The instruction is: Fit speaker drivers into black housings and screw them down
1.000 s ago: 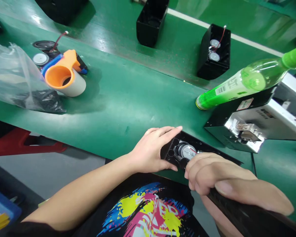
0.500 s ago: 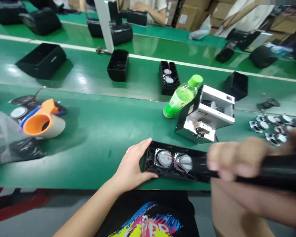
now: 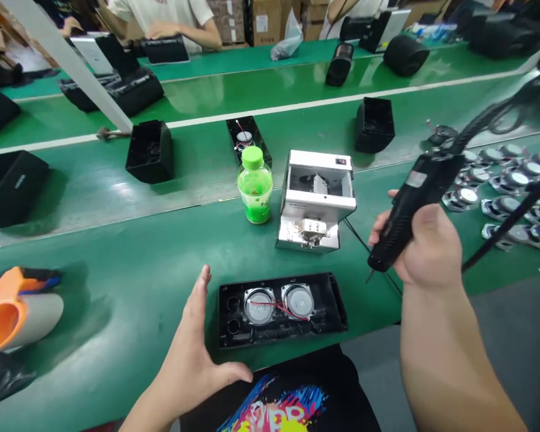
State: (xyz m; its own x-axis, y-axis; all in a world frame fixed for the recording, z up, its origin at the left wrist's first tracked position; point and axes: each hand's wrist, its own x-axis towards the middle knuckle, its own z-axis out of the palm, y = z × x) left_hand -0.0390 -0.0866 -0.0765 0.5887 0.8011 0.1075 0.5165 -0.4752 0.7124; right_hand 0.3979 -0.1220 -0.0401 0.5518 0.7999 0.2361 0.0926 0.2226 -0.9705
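A black speaker panel [image 3: 328, 309] lies flat at the bench's near edge, with two round speaker drivers [image 3: 298, 301] seated in it and red wires across them. Just left of the panel is my left hand [image 3: 198, 342], thumb and fingers spread, apart from it and holding nothing. My right hand [image 3: 425, 246] is wrapped round a black electric screwdriver [image 3: 405, 204], raised to the right of the panel. Its thin bit points down, clear of the panel. Behind the panel stands a white and black screw feeder [image 3: 321, 201].
A green-capped bottle [image 3: 255, 189] stands left of the feeder. Several loose drivers [image 3: 506, 207] cover the right side. An orange tape dispenser [image 3: 9, 312] is at far left. Black speaker housings [image 3: 150, 153] sit along the line. A person [image 3: 171, 24] works across it.
My left hand has let go of the panel and moved a little left. The screwdriver in my right hand is now upright and away from the panel. The view has turned right.
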